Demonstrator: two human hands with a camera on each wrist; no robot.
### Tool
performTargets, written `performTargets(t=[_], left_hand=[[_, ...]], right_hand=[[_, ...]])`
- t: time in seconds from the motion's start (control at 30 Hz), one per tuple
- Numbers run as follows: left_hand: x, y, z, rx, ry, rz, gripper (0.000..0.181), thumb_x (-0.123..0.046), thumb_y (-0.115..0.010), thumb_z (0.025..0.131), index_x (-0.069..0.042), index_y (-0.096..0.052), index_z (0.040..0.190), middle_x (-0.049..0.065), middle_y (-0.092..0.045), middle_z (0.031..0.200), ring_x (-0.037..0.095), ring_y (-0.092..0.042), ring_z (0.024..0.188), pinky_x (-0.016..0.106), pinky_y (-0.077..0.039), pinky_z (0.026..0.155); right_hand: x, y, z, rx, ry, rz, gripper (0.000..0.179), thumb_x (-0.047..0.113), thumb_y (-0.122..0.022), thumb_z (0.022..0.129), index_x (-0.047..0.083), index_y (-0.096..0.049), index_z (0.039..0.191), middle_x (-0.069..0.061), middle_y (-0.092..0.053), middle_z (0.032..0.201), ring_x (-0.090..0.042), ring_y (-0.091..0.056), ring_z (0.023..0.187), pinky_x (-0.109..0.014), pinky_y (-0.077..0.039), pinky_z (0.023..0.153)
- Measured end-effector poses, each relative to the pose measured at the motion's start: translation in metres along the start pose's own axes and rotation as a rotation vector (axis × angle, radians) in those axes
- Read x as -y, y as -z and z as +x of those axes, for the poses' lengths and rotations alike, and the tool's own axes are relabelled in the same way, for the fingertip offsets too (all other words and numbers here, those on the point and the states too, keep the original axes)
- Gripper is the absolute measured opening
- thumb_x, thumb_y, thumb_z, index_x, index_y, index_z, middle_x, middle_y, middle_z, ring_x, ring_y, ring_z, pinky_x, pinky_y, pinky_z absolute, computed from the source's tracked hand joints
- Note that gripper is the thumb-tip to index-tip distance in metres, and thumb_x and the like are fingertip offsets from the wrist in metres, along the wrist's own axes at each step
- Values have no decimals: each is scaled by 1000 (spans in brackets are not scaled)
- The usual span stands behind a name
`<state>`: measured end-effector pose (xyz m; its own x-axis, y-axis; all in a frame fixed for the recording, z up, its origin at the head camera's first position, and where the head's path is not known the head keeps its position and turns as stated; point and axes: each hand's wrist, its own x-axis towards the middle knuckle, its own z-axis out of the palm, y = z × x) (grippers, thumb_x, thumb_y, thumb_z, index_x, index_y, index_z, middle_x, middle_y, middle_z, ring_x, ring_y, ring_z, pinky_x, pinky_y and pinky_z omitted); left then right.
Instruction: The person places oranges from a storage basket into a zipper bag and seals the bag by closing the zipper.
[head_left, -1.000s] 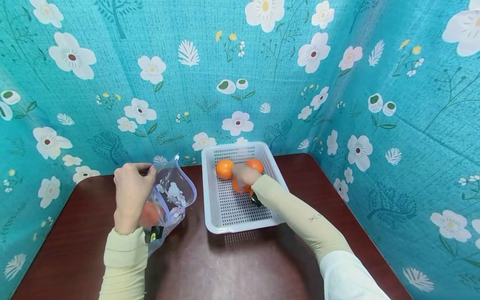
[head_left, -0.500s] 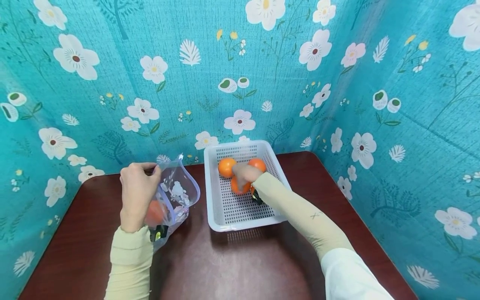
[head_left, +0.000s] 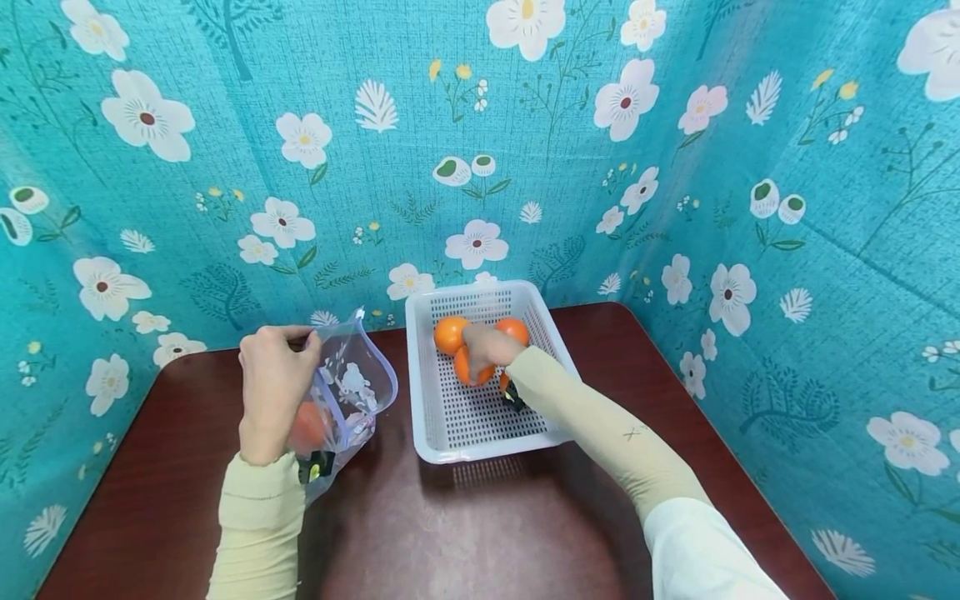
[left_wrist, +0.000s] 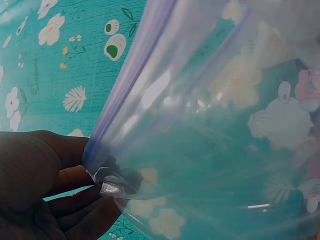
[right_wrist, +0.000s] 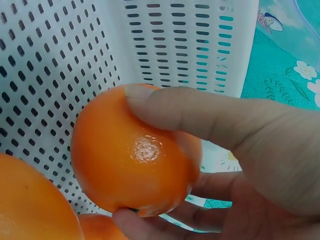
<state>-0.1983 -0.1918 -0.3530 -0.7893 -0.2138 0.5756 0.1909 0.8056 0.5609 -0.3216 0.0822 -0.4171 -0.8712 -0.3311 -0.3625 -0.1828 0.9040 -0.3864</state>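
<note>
My left hand (head_left: 277, 375) pinches the top edge of a clear zip bag (head_left: 352, 367) at the table's left side. The bag's lilac-edged mouth gapes toward the basket, and an orange-red round thing (head_left: 309, 427) shows through its lower part. In the left wrist view, thumb and fingers of the left hand (left_wrist: 45, 175) meet at the bag's corner. My right hand (head_left: 491, 346) is down inside a white perforated basket (head_left: 420, 417). The right wrist view has its thumb on top of a shiny orange (right_wrist: 140, 155) and its fingers curled round the side and underneath.
Other oranges lie in the basket, one (head_left: 448, 335) at back left and one (head_left: 513, 330) at back right. Another is partly hidden by the right wrist. The dark red-brown table (head_left: 450, 533) ends at a teal flowered cloth (head_left: 390, 167) behind and to the right.
The orange under my right hand has shifted slightly left, close to the back-left one. The left hand keeps its pinch on the bag, which hangs the same way.
</note>
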Motion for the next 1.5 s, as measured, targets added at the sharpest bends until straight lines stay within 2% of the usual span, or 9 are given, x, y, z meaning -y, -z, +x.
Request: performTargets(t=[0.33, 0.47, 0.6, 0.67, 0.87, 1.2, 1.5], left_hand=[[2, 0, 0, 8, 11, -5, 20, -6, -66, 93, 10, -77, 99, 27, -74, 85, 41, -69, 74, 55, -57, 68], [3, 0, 0, 5, 7, -9, 20, -6, -65, 93, 9, -78, 98, 27, -73, 83, 41, -69, 73, 55, -58, 67], [4, 1, 0, 6, 12, -10, 20, -7, -66, 93, 9, -78, 98, 27, -73, 83, 41, -69, 74, 55, -58, 67], [3, 1, 0, 5, 7, -9, 20, -6, -66, 93, 9, -78, 97, 27, -73, 82, 41, -69, 72, 53, -58, 66], [3, 2, 0, 1, 1, -17, 19, -6, -66, 92, 9, -78, 95, 25, -73, 79, 39, -68, 68, 52, -57, 64], [5, 1, 0, -7, 7, -23, 19, -6, -66, 93, 9, -78, 95, 25, -73, 80, 38, -69, 69, 53, -57, 65], [5, 2, -1, -9, 13, -28, 19, -5, -65, 93, 9, -78, 96, 26, -74, 82, 38, -70, 69, 53, -57, 66]], right_hand=[[3, -2, 3, -37, 24, -92, 47, 6, -90, 70, 6, -63, 109, -8, -60, 102, -24, -59, 86, -28, -50, 68], [3, -2, 2, -51, 58, -15, 58, 4, -90, 70, 7, -61, 120, -7, -62, 104, -26, -61, 88, -29, -54, 67], [3, -2, 1, -75, 133, 61, 74, -1, -90, 70, 5, -54, 135, -8, -63, 111, -27, -61, 94, -31, -57, 70], [4, -1, 2, -88, 149, 65, 77, -1, -89, 70, 5, -52, 138, -8, -62, 113, -27, -60, 96, -32, -57, 74], [7, -1, 5, -128, 157, 16, 82, 3, -91, 69, 5, -51, 140, -8, -60, 116, -26, -57, 100, -38, -56, 84], [10, 1, 3, -139, 163, 36, 79, 5, -91, 68, 5, -53, 138, -8, -59, 116, -26, -59, 98, -36, -56, 80], [18, 8, -4, -167, 218, 44, 75, 8, -91, 70, 5, -58, 137, -7, -64, 113, -25, -60, 95, -38, -56, 82]])
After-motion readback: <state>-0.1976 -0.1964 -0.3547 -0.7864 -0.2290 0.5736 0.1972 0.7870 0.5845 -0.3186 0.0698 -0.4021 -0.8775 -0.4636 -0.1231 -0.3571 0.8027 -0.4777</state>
